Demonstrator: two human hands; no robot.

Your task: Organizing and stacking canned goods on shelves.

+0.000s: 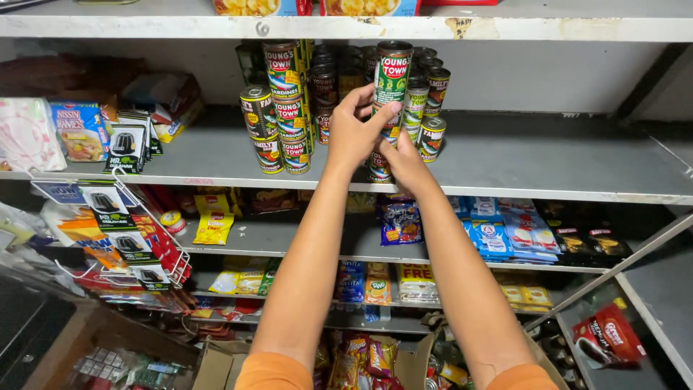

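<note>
Head view, item one: you are holding a tall green-labelled can [393, 76] upright at the top of a column of stacked cans [381, 162] on the grey middle shelf [548, 162]. Your left hand [354, 128] is wrapping it from the left, thumb and fingers pinching the label near its lower half. Your right hand [406, 162] is sitting lower, fingers curled and pressing against the cans beneath, steadying them; how firmly it is closing, you cannot tell from here. The can's long axis is running vertical, straight above the column, so the left hand is the nearer one to it. Item two: a shorter stack of red-and-green cans [289, 115] is standing just beside, to the left. Item three: darker cans [432, 108] are standing close on the right.
</note>
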